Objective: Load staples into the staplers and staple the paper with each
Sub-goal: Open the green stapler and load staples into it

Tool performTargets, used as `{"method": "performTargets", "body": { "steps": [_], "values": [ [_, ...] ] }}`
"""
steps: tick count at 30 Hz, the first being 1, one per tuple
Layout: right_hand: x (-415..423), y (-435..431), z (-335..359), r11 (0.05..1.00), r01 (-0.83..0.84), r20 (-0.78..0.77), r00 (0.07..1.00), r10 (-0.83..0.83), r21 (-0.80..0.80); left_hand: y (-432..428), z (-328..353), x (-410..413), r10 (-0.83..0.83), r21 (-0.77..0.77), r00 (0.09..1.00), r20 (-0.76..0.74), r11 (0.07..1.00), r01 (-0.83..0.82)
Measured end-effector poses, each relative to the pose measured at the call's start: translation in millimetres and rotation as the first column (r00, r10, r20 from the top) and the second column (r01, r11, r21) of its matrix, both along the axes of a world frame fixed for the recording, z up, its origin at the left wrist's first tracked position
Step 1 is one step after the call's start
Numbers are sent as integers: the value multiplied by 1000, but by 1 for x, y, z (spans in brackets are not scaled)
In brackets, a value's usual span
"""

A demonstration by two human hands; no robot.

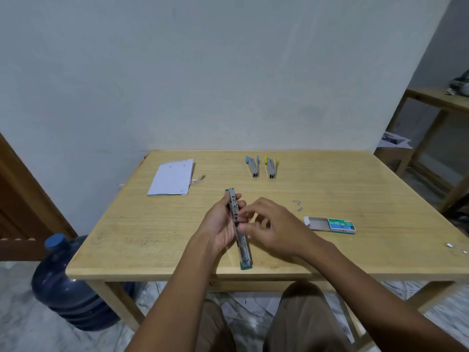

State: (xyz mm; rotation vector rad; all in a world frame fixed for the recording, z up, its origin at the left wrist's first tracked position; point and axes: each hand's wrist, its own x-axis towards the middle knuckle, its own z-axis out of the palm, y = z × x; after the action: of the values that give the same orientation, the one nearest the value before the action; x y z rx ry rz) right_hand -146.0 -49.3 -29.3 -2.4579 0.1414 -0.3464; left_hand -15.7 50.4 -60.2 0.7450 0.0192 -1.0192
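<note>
A green stapler point(244, 252), swung fully open into one long strip, is held over the table's near middle by my left hand point(220, 226), which grips its far half. My right hand point(271, 226) has its fingertips pinched at the stapler's metal channel; whether they hold staples is hidden. A blue stapler point(253, 166) and a yellow stapler point(271, 167) lie side by side at the back. A stack of white paper point(171, 177) lies at the back left. An open green staple box point(330, 224) rests to the right of my hands.
Loose staple bits point(297, 204) lie behind the box, and more point(454, 246) near the right edge. The wooden table point(152, 240) stands against a wall. A blue water jug point(68, 285) sits on the floor at left; a wooden shelf point(431, 97) stands at right.
</note>
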Motion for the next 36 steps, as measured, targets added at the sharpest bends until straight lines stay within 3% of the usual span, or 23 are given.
{"method": "performTargets", "body": {
  "steps": [2,4,6,9,13,16,18,20,23,27,36],
  "values": [
    [-12,0,2,990,-139,-111,984,140,18,-2,3,1,114,-45,992,-59,992,-116],
    [-20,-3,0,971,-239,-121,964,237,0,-4,7,4,205,-87,966,-156,972,-220],
    [-24,-6,-1,956,-284,-74,958,278,-77,-2,11,6,261,-111,941,-216,951,-289],
    [-26,-11,1,947,-288,129,943,307,-144,1,19,4,296,-106,934,-199,941,-321],
    [-21,-9,9,983,-153,390,903,182,-105,13,26,0,244,-20,969,41,970,-243],
    [-9,-5,15,994,-8,468,883,-46,112,27,35,-18,-33,149,940,338,989,-19],
    [-2,3,22,939,66,393,897,-204,337,32,43,-34,-182,193,874,451,976,103],
    [3,10,26,832,95,270,921,-282,546,36,48,-44,-204,123,870,449,978,166],
    [8,13,24,672,92,67,976,-206,734,41,49,-46,-184,36,894,408,982,185],
    [9,18,25,629,59,-8,996,-84,775,43,49,-45,-239,15,867,438,966,258],
    [15,34,30,583,101,22,980,-200,806,43,45,-37,-238,24,878,416,968,251]
  ]
}}
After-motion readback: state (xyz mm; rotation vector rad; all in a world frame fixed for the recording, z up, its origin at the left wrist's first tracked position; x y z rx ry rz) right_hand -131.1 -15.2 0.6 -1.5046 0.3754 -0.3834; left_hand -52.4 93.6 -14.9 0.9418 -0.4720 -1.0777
